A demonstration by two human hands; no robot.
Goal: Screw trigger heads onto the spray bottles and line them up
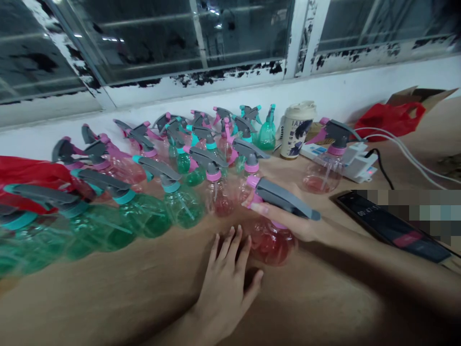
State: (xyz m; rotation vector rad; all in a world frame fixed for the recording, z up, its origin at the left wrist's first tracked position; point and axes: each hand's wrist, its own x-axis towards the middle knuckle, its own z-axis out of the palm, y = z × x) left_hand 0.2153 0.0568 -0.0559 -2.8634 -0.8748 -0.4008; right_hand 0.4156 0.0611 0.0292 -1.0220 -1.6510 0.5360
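My right hand (288, 218) is wrapped round the neck and pink trigger of a spray bottle (275, 245) with red-tinted clear plastic and a grey and pink head. That bottle appears to stand on the wooden table (144, 298). Just to its left, my left hand (226, 283) lies flat on the tabletop, fingers spread, holding nothing. A pink-collared spray bottle (219, 197) stands beyond my left fingertips. Beside it is a green spray bottle (183, 206) with a turquoise collar.
More green bottles (144, 216) line the left side, near a red plastic bag (32, 182). A paper coffee cup (295, 132), a single pink-headed bottle (324, 170), a power strip (355, 163) with cables and a phone (392, 226) occupy the right. Windows (180, 38) rise behind.
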